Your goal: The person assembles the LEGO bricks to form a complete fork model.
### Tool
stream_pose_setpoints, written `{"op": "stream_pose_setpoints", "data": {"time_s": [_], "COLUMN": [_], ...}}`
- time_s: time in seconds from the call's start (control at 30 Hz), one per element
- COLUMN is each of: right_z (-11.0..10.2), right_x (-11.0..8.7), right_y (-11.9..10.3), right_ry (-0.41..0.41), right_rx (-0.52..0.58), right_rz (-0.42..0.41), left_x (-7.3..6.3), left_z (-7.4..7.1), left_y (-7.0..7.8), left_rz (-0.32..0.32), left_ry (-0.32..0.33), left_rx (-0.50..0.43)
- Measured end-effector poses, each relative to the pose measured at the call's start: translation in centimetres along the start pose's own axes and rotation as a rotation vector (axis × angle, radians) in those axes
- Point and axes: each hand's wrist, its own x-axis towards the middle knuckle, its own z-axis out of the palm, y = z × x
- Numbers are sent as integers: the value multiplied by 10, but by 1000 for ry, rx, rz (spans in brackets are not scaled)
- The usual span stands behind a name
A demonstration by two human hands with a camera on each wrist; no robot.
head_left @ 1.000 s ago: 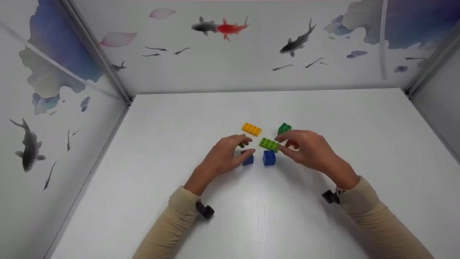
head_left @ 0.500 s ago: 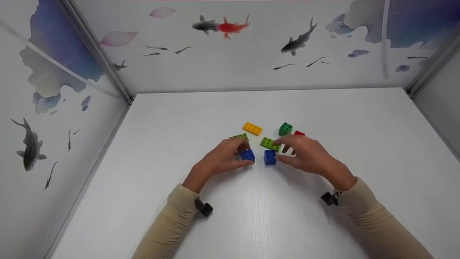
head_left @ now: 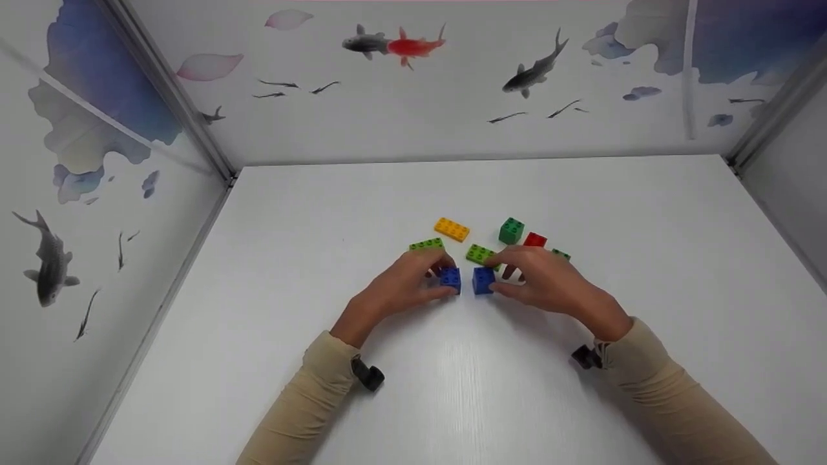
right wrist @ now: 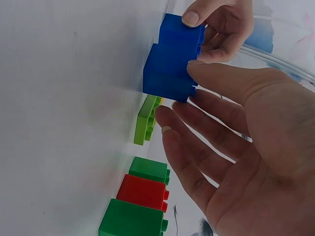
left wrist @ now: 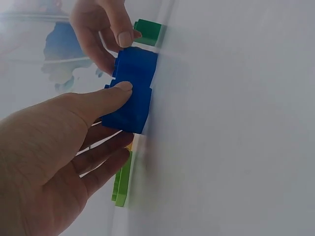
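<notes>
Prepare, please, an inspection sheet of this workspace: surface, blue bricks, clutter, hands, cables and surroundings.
Surface: white table, reflecting some light.
Blue bricks: left blue brick and right blue brick, studs up, a gap between them.
Clutter: yellow brick, left light green brick, right light green brick, red brick, far green brick, near green brick, partly hidden.
Hands: left hand pinches left blue brick; right hand has its thumb at right blue brick, grip unclear.
Cables: nothing seen.
Surroundings: white wall with printed fish.

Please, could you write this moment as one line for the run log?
left hand: holds left blue block | right hand: touches right blue block | blocks: apart
</notes>
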Motion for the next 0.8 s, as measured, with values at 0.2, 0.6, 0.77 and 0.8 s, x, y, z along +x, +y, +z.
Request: {"op": "stream_pose_setpoints", "data": {"time_s": [0.2,0.6,0.77,0.8], "right_z": [2,2,-1,-2], "right_x": [-1,-1,-2,-2], "right_y": [-1,-4,-6,-7], "right_ry": [-18,4,48,58], "right_rx": [-15,8,30,36], "right_rz": [15,11,-13,-19], "left_x": [0,0,2,2], "left_z": [2,5,7,7], "left_y": [1,4,3,3], "left_rz": [-21,-26,-23,-22], "left_ry": [-6,-3,-4,-3], "left_rx": [7,0,-12,-18]}}
